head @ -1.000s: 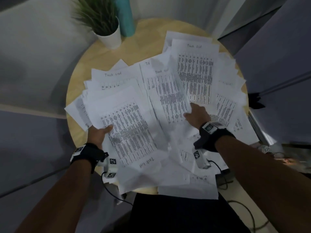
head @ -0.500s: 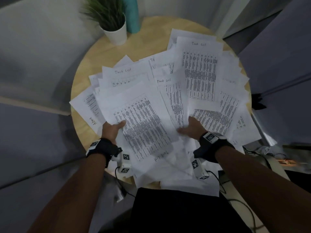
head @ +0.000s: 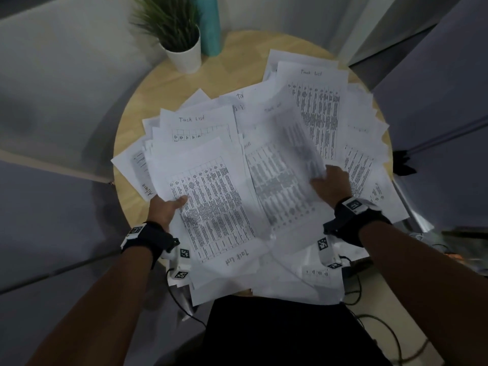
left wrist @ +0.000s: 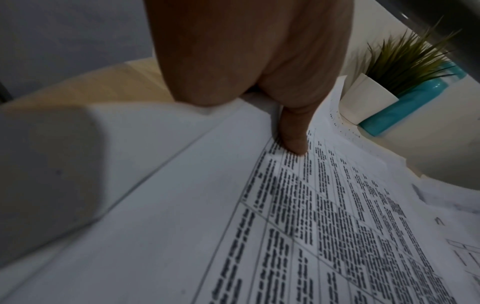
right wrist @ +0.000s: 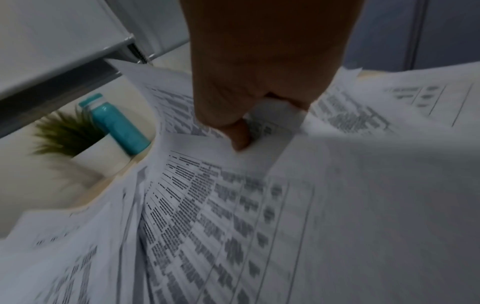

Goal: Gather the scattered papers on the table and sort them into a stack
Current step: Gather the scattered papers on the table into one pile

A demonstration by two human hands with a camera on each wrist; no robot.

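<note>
Your left hand (head: 167,208) pinches the Task List bundle (head: 214,207) at centre-left, thumb on top to anchor it, while your right hand (head: 331,184) clamps a raised sheet (head: 290,154) centre-right, presumably for transfer; other papers (head: 319,109) fan across the round table (head: 148,101).

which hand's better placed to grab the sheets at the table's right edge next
Likely right: the right hand pinches a sheet beside them, while the left hand grips the bundle on the left side.
</note>
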